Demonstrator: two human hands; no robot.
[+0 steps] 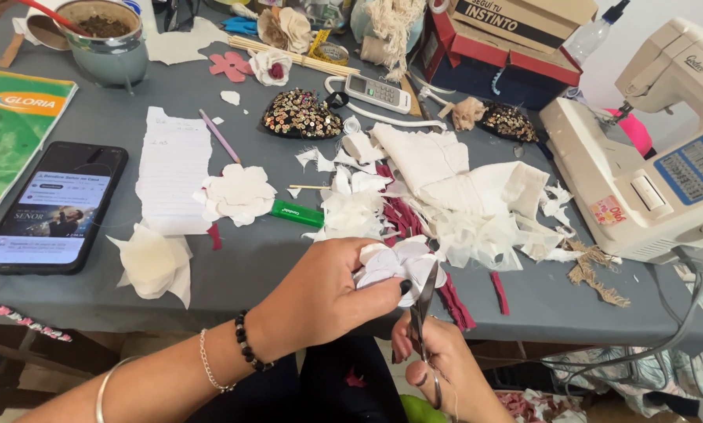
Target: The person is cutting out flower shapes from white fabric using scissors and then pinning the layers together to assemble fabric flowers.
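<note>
My left hand [332, 294] pinches a small white fabric flower [398, 262] at the table's near edge. My right hand [438, 360] sits below it, gripping metal scissors [423, 309] whose blades point up into the flower's petals. A finished cream fabric flower [239, 193] lies further back on the grey table [242, 266], beside a green lighter [297, 213]. A heap of white and maroon fabric scraps [445, 204] spreads behind the hands.
A white sewing machine [649, 157] stands at the right. A lit phone [54, 207] lies at the left, next to lined paper [171, 168] and a pink pencil [220, 135]. Sequined patches [298, 116], a cup [107, 39] and cardboard boxes [508, 39] crowd the back.
</note>
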